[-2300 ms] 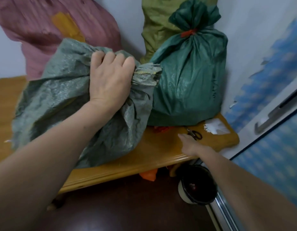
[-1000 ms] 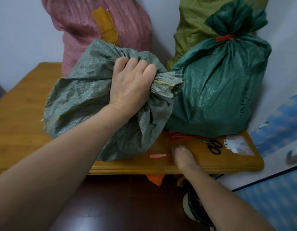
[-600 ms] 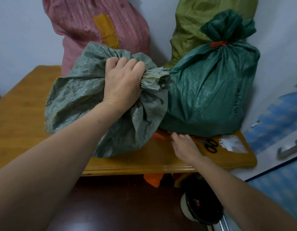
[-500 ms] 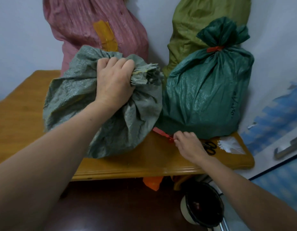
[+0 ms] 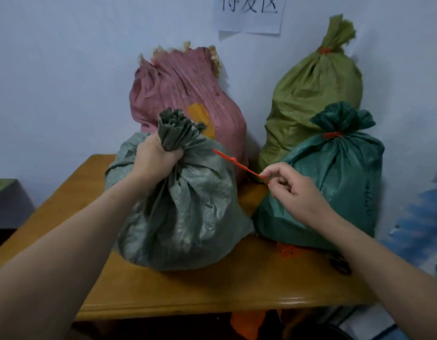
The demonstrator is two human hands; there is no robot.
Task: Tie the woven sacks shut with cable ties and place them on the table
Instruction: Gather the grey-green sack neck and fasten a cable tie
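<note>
Your left hand (image 5: 156,160) is curled tight round the bunched-up neck of the grey-green sack (image 5: 188,212). The top of the sack sticks up out of your fist. The sack stands upright on the wooden table (image 5: 188,290), near the front edge.

Your right hand (image 5: 293,190) pinches one end of a red cable tie (image 5: 237,163) between the thumb and first finger. The other fingers are loosely curled. The tie points up and to the left. Its far tip is just beside the sack, a little below your left fist. You cannot tell if the tip touches the sack. The tie is not yet round the neck.

A dark green sack (image 5: 335,187) stands right beside the grey-green one, on its right. Its neck is closed with a red tie (image 5: 332,134). Behind it an olive sack (image 5: 310,94) stands against the wall, tied near the top. A pink sack (image 5: 185,89) with a yellow patch (image 5: 200,114) stands behind the grey-green one, and its top edge is frayed. A white paper (image 5: 249,13) with writing hangs on the wall above. Some red bits (image 5: 286,250) lie on the table in front of the dark green sack, too blurry to make out.
</note>
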